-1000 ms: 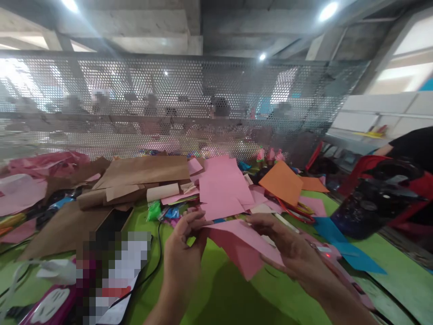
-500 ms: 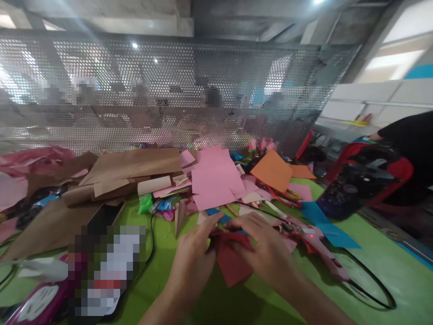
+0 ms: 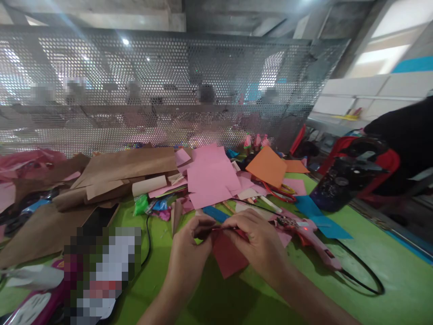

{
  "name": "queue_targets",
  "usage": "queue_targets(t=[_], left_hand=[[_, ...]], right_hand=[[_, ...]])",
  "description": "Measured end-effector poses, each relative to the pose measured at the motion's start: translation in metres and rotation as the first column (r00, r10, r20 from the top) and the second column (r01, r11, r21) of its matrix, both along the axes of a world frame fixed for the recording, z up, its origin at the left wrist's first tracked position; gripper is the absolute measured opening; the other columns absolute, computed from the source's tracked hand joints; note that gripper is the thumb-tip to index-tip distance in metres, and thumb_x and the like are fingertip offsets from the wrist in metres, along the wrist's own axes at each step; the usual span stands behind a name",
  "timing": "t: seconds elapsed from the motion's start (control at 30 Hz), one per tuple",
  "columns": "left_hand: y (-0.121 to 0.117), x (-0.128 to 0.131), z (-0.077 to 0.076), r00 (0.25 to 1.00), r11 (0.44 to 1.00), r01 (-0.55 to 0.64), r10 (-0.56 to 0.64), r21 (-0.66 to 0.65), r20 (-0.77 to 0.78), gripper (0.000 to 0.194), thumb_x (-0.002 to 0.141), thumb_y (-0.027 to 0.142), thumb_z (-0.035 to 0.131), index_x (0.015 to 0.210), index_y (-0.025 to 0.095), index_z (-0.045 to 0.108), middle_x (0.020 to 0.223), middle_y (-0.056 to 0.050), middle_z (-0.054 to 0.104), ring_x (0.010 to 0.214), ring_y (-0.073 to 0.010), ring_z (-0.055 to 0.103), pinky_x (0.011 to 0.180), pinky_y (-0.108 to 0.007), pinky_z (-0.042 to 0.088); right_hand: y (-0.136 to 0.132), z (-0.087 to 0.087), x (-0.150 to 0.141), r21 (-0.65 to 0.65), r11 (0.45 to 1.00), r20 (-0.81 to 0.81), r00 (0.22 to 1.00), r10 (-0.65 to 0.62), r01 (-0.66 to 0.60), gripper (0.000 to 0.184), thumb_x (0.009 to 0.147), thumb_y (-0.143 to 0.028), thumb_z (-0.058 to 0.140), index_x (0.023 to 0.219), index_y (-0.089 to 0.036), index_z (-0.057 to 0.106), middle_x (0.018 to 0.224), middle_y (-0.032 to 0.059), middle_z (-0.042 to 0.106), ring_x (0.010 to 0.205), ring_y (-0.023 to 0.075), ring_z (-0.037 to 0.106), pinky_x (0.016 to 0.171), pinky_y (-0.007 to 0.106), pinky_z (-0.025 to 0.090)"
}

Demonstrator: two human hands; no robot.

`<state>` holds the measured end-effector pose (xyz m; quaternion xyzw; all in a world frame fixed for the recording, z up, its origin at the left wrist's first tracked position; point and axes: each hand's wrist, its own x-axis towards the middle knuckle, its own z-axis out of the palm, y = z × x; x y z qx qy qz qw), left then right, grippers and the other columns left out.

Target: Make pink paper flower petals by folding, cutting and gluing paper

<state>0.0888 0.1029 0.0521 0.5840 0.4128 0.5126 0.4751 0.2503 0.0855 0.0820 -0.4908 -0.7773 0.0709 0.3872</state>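
Note:
Between both hands hangs a piece of red paper [image 3: 229, 256], its upper edge pinched and its lower corner pointing toward me. My left hand [image 3: 191, 246] is closed, thumb and fingers gripping the paper's top left. Across from it, my right hand [image 3: 257, 239] pinches the top right edge, and the two sets of fingertips nearly meet. The fingers partly cover the upper part of the paper. Just beyond the hands lies a blue strip [image 3: 215, 213]. A pink glue gun [image 3: 316, 243] with a lit red light rests to the right of my right hand.
Pink paper sheets [image 3: 211, 176], an orange sheet [image 3: 267, 167] and brown paper [image 3: 135, 162] cover the back of the green table [image 3: 365, 253]. A dark bottle [image 3: 343, 180] stands at right. A pixelated phone-like object [image 3: 108, 271] lies at left. A perforated metal screen [image 3: 169, 67] rises behind.
My fingertips have drawn closer together along the red paper's upper edge. The camera view has shifted slightly, so the table things sit a little further left.

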Motion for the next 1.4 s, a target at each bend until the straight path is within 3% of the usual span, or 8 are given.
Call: queue_targets(t=[1.13,1.27,1.4], left_hand=[[-0.003,0.001,-0.003,0.999,0.999,-0.008,0.009,0.031,-0.04,0.009,0.082,0.018,0.058,0.085,0.019,0.067,0.08,0.0,0.069,0.075,-0.0154,0.062,0.069,-0.024,0.047],[-0.001,0.0,-0.002,1.0,0.999,-0.028,0.028,0.043,0.003,0.008,0.082,0.02,0.06,0.084,0.019,0.067,0.08,-0.001,0.07,0.076,-0.015,0.063,0.071,-0.024,0.047],[0.004,-0.008,-0.002,0.983,0.992,-0.129,0.13,-0.014,0.132,0.009,0.08,0.027,0.065,0.083,0.018,0.066,0.079,-0.001,0.069,0.075,-0.0147,0.062,0.068,-0.024,0.048]], right_hand=[[-0.002,-0.002,-0.003,-0.024,0.998,-0.027,0.998,-0.056,0.055,0.014,0.084,-0.009,0.061,0.083,-0.022,0.065,0.081,0.0028,0.067,0.081,0.0216,0.059,0.072,0.034,0.046],[-0.004,0.004,-0.002,-0.085,0.996,-0.09,0.996,0.008,-0.016,0.011,0.087,-0.016,0.061,0.091,-0.024,0.068,0.086,0.003,0.069,0.085,0.0219,0.06,0.076,0.035,0.046],[-0.005,0.01,0.007,-0.218,0.959,-0.333,0.938,0.099,-0.179,0.025,0.09,-0.035,0.059,0.113,-0.029,0.066,0.113,0.0042,0.066,0.11,0.0247,0.056,0.094,0.039,0.044]])
